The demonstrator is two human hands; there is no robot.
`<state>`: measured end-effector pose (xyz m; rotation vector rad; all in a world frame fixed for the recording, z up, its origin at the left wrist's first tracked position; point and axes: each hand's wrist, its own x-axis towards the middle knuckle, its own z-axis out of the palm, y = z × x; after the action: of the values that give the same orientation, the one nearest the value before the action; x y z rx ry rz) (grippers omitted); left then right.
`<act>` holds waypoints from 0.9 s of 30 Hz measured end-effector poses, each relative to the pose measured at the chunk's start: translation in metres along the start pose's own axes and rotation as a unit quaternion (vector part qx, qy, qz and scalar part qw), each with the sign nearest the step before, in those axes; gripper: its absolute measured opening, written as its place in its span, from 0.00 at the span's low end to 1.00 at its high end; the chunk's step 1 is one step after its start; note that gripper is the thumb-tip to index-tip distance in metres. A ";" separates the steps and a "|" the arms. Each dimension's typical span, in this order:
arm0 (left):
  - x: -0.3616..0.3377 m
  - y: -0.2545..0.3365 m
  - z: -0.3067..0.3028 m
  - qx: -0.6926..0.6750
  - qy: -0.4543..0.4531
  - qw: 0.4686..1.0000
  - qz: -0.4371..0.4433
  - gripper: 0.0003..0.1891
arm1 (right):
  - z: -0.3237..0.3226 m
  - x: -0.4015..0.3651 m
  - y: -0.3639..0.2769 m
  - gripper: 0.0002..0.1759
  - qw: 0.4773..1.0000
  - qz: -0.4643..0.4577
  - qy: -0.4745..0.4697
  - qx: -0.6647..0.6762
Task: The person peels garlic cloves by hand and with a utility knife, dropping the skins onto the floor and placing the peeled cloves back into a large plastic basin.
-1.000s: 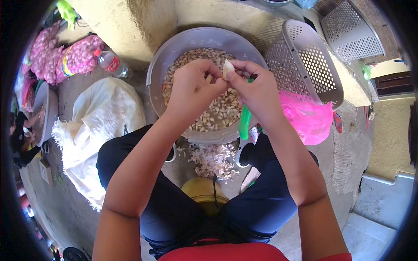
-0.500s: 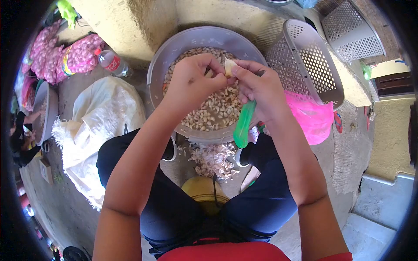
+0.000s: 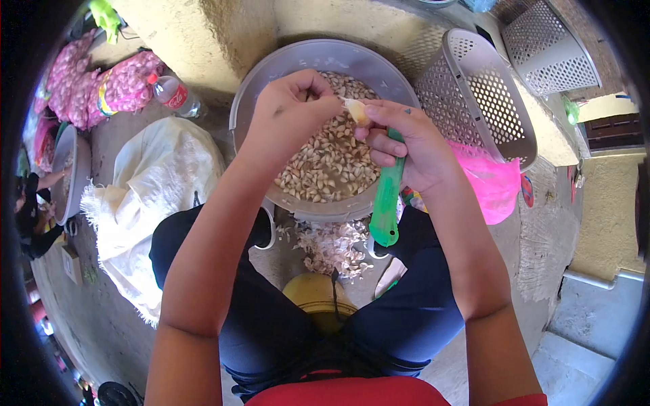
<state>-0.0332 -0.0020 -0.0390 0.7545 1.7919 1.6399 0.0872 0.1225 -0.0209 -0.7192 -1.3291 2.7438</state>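
Over a large grey tub (image 3: 247,91) of garlic cloves (image 3: 332,159) in cloudy water, my two hands are raised close together. My right hand (image 3: 409,145) pinches a pale garlic clove (image 3: 356,112) between thumb and fingers. Its curled lower fingers also hold a knife with a green handle (image 3: 386,203), which points down toward my knees; the blade is mostly hidden. My left hand (image 3: 291,105) is closed in a pinch beside the clove's tip, where a white shred of skin shows. Whatever lies between its fingertips is hidden.
Garlic skins (image 3: 332,250) litter the floor between my feet. A white sack (image 3: 159,169) and a cola bottle (image 3: 175,96) stand left, near net bags of garlic (image 3: 125,84). Right are a perforated basket (image 3: 467,95) and a pink bag (image 3: 484,183). Another person works at a far-left basin (image 3: 64,169).
My left hand has shifted slightly up and left, its fingertips apart from the clove's base. My right hand has turned, bringing the green handle more upright and its end lower.
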 end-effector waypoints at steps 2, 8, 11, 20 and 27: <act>0.003 -0.001 -0.004 -0.015 0.015 1.000 -0.013 0.05 | -0.003 0.001 0.000 0.09 0.999 0.021 -0.020 0.031; 0.002 0.001 -0.006 -0.008 0.022 0.999 -0.027 0.03 | -0.012 0.005 0.002 0.08 0.989 0.066 -0.064 0.119; 0.004 0.001 -0.009 -0.023 0.028 0.998 -0.050 0.03 | -0.013 0.004 0.001 0.09 0.985 0.073 -0.076 0.135; -0.004 0.006 -0.001 0.116 -0.090 0.970 0.196 0.08 | -0.016 0.003 -0.001 0.07 0.990 0.083 -0.034 0.108; -0.009 0.014 -0.002 0.223 -0.108 0.933 0.262 0.09 | -0.010 0.002 -0.001 0.08 0.995 0.080 0.021 0.055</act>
<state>-0.0288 -0.0090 -0.0247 1.6713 1.9230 1.3740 0.0897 0.1308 -0.0264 -0.9067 -1.1490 2.8795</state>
